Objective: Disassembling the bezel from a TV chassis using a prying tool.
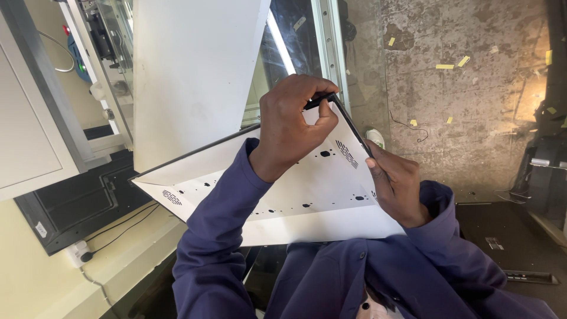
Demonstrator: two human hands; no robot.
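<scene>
While the far left is mostly a white cabinet panel (29,130) with a grey edge, there's a flat black panel (82,207) lying just below it on a pale bench (130,260), with a white plug and black cable (80,254) in front. Next over, a big white sheet (189,77) stands upright, right behind the main piece.

That main piece is a white perforated metal panel (307,201) with a black rim, held tilted in front of the person's chest, with small slots and vent grilles punched in it. Both arms are in dark blue sleeves. Left hand (292,121) is up at the top corner, fingers pinched together on the black edge strip (322,99). Right hand (397,184) is lower down on the right-hand edge, thumb pressed along the rim, rest of the fingers wrapped behind so I can't see them. So the hands are apart, each clamped on the same panel.

Further right it's a rough concrete floor (472,106) with scraps of yellow tape (446,66), then dark equipment (546,165) at the far edge, too shadowy to make out.
</scene>
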